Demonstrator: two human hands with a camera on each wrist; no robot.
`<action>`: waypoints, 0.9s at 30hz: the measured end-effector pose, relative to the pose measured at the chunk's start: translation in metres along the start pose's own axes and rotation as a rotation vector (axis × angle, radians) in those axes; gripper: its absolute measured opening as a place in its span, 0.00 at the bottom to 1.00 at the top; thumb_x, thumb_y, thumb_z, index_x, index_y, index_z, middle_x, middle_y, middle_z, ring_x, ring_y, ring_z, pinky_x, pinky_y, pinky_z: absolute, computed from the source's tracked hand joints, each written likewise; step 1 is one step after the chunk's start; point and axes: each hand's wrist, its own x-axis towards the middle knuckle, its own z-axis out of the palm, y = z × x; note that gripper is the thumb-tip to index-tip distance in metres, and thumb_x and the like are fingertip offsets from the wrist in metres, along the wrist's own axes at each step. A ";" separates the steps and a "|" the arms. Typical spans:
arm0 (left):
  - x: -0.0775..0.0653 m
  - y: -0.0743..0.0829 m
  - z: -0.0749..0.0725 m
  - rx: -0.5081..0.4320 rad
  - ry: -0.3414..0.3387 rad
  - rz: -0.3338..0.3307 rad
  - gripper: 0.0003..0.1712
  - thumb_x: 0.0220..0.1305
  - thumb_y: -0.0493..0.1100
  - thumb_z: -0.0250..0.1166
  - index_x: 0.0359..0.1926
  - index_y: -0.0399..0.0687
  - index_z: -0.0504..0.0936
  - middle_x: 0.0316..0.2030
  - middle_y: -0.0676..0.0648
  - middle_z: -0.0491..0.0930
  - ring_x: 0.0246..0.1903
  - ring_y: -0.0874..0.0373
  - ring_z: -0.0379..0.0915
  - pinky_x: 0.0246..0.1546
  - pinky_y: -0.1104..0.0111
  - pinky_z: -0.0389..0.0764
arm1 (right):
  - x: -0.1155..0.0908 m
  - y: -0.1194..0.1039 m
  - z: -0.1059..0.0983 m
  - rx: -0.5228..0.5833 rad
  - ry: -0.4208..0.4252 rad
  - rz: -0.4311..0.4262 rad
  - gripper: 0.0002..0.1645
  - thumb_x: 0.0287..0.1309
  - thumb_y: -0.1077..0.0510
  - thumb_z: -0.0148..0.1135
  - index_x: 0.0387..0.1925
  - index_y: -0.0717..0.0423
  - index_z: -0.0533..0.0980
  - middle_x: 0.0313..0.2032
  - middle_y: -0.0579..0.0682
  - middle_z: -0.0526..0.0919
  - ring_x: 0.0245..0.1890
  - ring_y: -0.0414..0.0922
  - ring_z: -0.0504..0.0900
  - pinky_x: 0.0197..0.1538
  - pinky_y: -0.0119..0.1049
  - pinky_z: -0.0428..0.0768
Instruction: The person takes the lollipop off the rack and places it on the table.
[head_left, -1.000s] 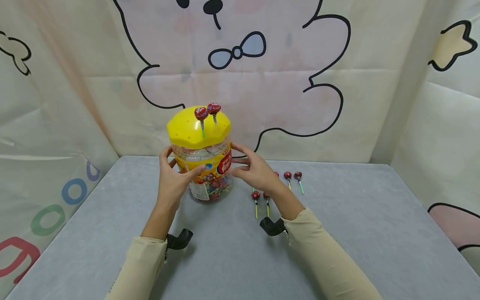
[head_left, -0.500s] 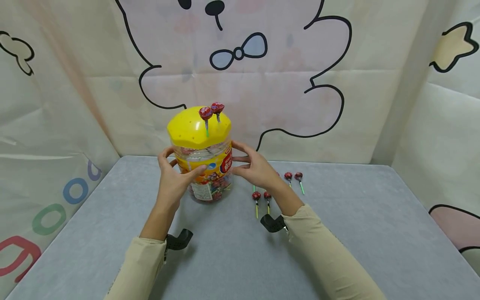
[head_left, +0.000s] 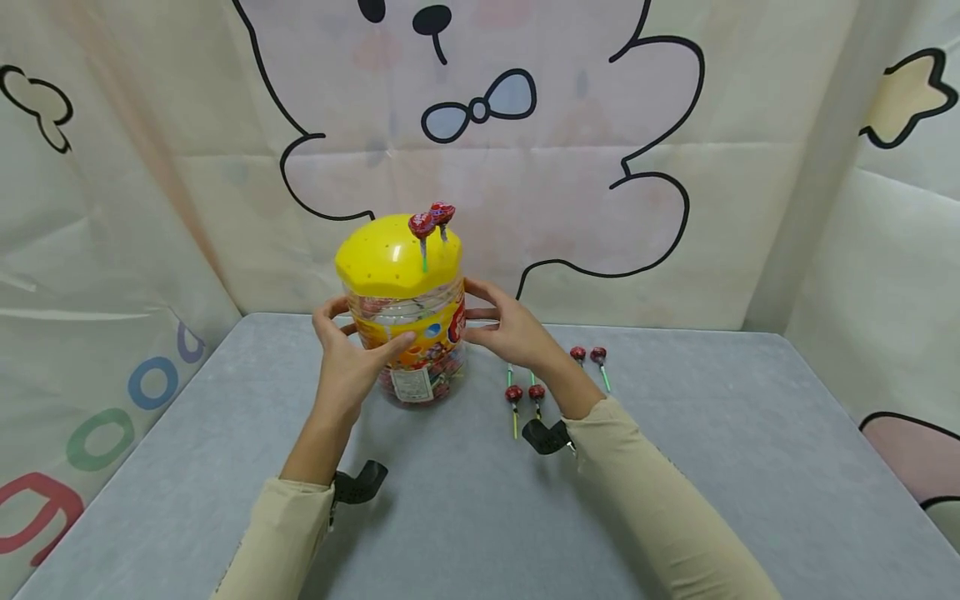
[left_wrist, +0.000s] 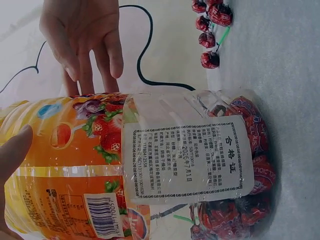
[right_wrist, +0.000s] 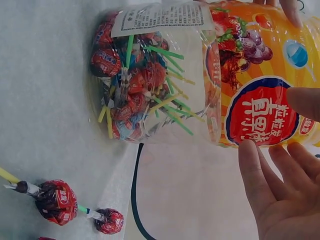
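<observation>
A clear plastic candy jar [head_left: 433, 354] with an orange fruit-printed label and a yellow lid [head_left: 378, 258] stands on the table. Two red lollipops [head_left: 422, 225] stick up from the lid. My left hand [head_left: 345, 367] grips the jar's left side, thumb across the front. From the right, my right hand [head_left: 517, 337] holds the jar with thumb and fingertips at the label. Wrapped lollipops [right_wrist: 135, 95] with green and yellow sticks fill the jar's bottom part. In the left wrist view a white printed sticker [left_wrist: 187, 160] shows low on the jar.
Several loose lollipops [head_left: 513, 394] lie in rows on the grey table [head_left: 465, 517], right of the jar; my right forearm hides some. A cartoon-printed cloth [head_left: 570, 208] hangs behind the table, with more cloth at both sides.
The jar has turned in place: its sticker, printed logo and the lid's lollipops have shifted right. Both hands stay at its sides with little movement. The view has tilted slightly.
</observation>
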 end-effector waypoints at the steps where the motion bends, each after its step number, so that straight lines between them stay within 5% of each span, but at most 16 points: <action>1: 0.000 0.000 0.000 0.002 0.003 0.000 0.58 0.53 0.54 0.77 0.70 0.58 0.42 0.69 0.47 0.50 0.68 0.48 0.51 0.66 0.45 0.69 | 0.000 0.000 0.000 -0.001 -0.001 0.005 0.45 0.63 0.59 0.66 0.76 0.45 0.55 0.75 0.46 0.60 0.66 0.53 0.75 0.65 0.50 0.77; 10: 0.002 -0.003 -0.001 0.016 0.006 0.011 0.60 0.53 0.55 0.77 0.72 0.58 0.41 0.72 0.46 0.48 0.71 0.48 0.47 0.69 0.42 0.63 | 0.002 -0.009 -0.011 -0.055 -0.007 -0.004 0.42 0.66 0.58 0.63 0.76 0.43 0.56 0.74 0.49 0.62 0.66 0.54 0.74 0.64 0.51 0.78; 17: 0.005 -0.005 -0.001 0.002 -0.047 0.043 0.63 0.53 0.55 0.77 0.74 0.65 0.38 0.77 0.51 0.42 0.77 0.50 0.39 0.74 0.40 0.52 | 0.008 -0.049 -0.023 -0.138 0.190 -0.257 0.39 0.66 0.58 0.61 0.74 0.38 0.58 0.66 0.53 0.73 0.59 0.50 0.79 0.62 0.47 0.79; 27: 0.005 -0.008 -0.002 0.004 -0.047 0.052 0.62 0.54 0.54 0.76 0.74 0.67 0.38 0.77 0.52 0.42 0.77 0.49 0.40 0.74 0.41 0.54 | 0.021 -0.076 -0.021 -0.248 0.225 -0.451 0.34 0.69 0.60 0.59 0.72 0.41 0.61 0.58 0.53 0.80 0.54 0.46 0.81 0.53 0.39 0.81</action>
